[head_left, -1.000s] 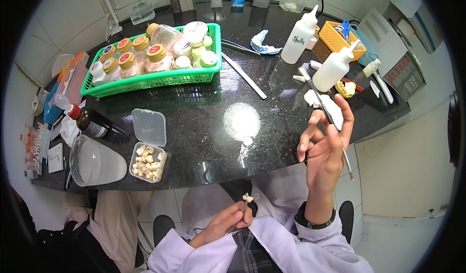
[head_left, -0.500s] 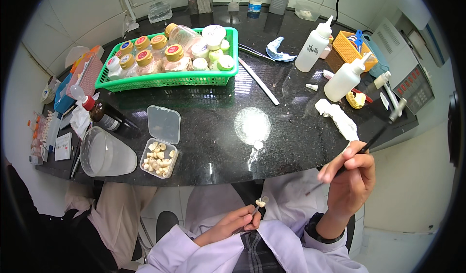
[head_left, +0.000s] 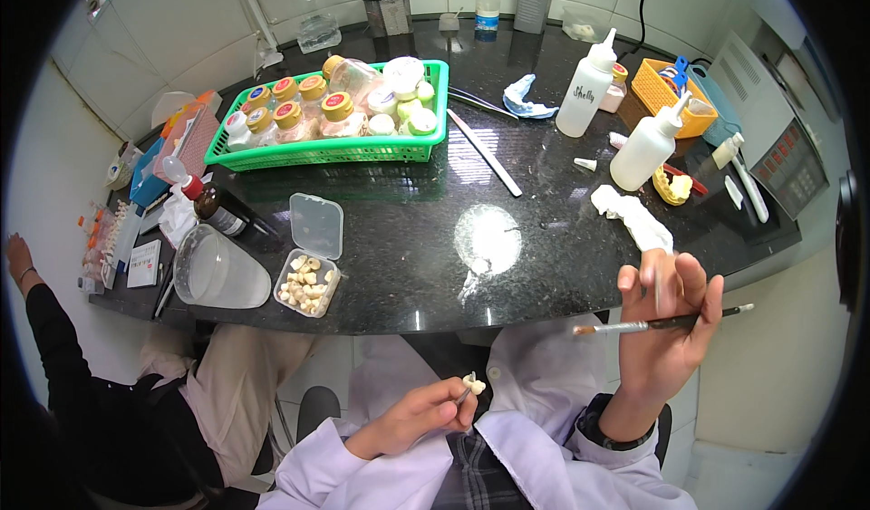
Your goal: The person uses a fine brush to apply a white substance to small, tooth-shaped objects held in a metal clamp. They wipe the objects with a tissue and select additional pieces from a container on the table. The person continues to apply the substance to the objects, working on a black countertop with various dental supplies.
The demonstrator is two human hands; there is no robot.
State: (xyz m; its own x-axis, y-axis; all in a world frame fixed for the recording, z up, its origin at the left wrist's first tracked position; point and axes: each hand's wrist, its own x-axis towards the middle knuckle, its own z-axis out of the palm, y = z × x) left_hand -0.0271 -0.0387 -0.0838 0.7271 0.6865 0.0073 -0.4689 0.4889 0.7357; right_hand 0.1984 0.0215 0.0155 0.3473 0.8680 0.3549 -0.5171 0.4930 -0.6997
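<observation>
In my left hand, closed near my lap, is a slim metal holder with a small cream tooth crown at its tip. On the right, my right hand is raised off the table's front edge with a thin brush lying across its fingers. The brush's brown bristles point left and its dark handle passes by the thumb. Some fingers are spread and slightly smeared by motion. A crumpled white tissue lies just beyond that hand.
A green basket of jars stands at the back left. Nearer are a clear box of tooth pieces, a plastic cup and a brown bottle. Two white squeeze bottles stand right. Another person sits at left.
My right hand has turned the brush from a steep slant to nearly level, its fingers opening out. My left hand has shifted slightly left with the crown. The other person's arm has come into view.
</observation>
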